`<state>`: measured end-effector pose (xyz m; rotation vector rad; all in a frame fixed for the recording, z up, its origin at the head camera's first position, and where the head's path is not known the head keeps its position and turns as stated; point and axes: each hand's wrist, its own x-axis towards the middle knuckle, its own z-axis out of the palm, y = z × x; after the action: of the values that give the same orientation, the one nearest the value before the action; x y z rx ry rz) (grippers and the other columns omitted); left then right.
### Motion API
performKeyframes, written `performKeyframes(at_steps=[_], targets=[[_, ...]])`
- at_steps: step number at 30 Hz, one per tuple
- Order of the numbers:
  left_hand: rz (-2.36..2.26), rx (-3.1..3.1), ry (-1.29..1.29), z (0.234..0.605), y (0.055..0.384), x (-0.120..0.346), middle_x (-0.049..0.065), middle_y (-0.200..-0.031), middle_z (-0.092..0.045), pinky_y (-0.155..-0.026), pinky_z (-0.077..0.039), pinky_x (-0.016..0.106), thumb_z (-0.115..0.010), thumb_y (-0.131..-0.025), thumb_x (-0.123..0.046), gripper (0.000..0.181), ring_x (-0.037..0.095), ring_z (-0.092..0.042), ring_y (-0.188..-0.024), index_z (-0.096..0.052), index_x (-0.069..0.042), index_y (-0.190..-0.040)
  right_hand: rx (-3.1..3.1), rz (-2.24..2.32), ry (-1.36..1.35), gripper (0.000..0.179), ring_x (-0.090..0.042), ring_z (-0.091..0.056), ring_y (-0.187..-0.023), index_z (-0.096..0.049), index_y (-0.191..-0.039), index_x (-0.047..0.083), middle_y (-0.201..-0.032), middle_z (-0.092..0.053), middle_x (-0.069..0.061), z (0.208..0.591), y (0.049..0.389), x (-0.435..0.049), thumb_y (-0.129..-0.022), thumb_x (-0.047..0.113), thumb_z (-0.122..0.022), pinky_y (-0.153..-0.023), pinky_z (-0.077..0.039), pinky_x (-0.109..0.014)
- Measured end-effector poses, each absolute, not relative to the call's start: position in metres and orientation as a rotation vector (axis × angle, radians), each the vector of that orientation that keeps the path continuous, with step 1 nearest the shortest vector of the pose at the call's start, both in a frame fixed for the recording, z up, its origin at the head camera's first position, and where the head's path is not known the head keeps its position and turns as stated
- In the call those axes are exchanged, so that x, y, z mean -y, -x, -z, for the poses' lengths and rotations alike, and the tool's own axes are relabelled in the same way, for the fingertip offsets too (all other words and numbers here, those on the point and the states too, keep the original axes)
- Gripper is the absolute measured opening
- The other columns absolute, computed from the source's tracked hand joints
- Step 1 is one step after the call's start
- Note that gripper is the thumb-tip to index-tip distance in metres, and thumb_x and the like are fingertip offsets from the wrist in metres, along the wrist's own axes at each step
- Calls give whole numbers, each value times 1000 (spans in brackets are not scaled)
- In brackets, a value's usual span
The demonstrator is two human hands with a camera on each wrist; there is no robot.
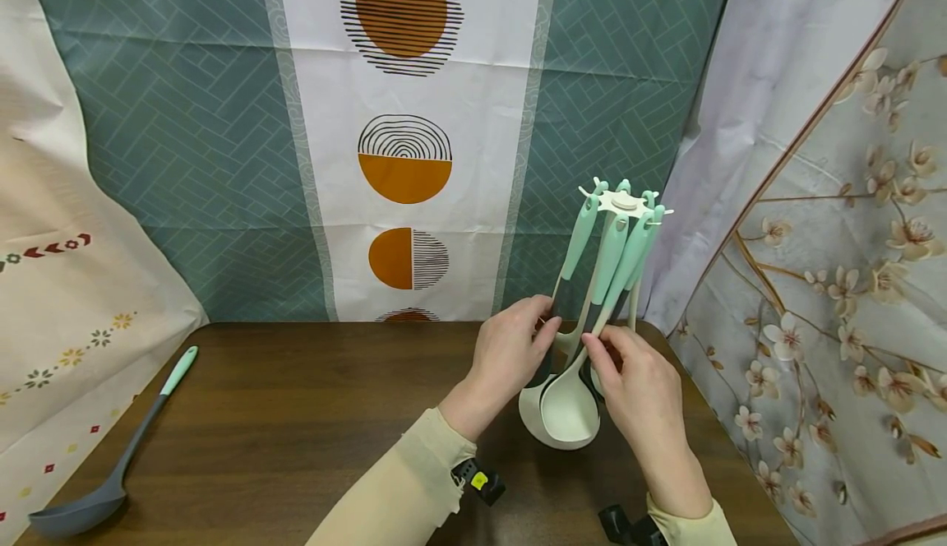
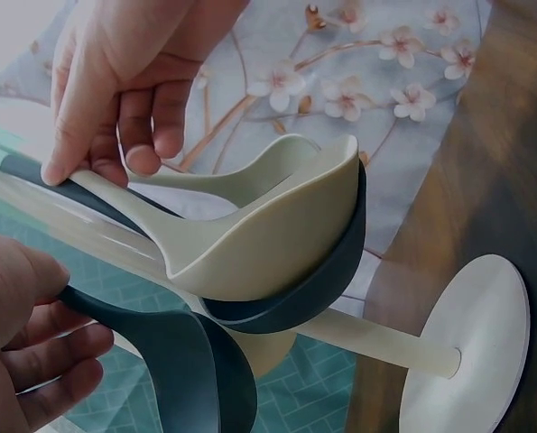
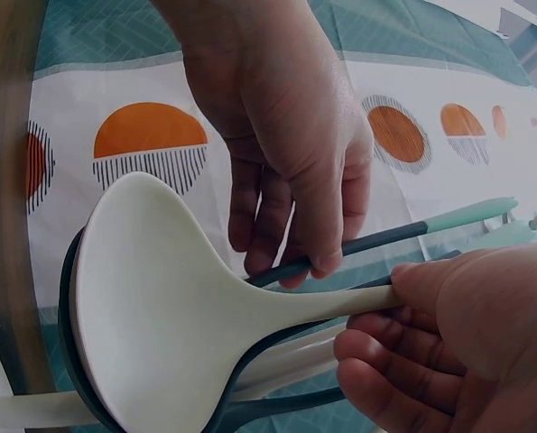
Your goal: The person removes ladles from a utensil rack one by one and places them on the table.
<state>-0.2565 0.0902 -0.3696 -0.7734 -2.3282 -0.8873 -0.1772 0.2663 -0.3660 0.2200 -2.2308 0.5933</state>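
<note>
Hanging between hands [image 1: 513, 347] [image 1: 642, 381], cream ladle [image 1: 570, 409]

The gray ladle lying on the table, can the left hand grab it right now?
Probably yes, after letting go: the left hand is pinching a dark utensil at the cream stand. Nothing seems to block the wooden tabletop between that hand and the gray ladle.

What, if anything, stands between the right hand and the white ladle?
Nothing visible: the right hand pinches the white ladle by its stem. The dark utensil nested behind the ladle's bowl is not between them.
</note>
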Motion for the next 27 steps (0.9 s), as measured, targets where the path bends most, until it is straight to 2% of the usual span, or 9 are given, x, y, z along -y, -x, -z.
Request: performKeyframes(at_steps=[13,27], targets=[[883,2294,780,367,257,-88,0,-103,-78,-69,-58,31,-75,-108,-23,17,16,-74,-85,-78,-11,-119,2235,-594,-224,11,-14,-47,-62,-75,-95,9,-76,-58,0,365,176,-266,-100,13,-84,-55,-39,-35],[901,2293,771,365,254,-84,1,-103,-78,-70,-59,32,-77,-106,-20,16,17,-75,-86,-78,-11,-119,2228,-596,-225,12,-14,-48,-61,-74,-94,9,-76,-58,0,366,176,-265,-99,13,-85,-55,-39,-36]])
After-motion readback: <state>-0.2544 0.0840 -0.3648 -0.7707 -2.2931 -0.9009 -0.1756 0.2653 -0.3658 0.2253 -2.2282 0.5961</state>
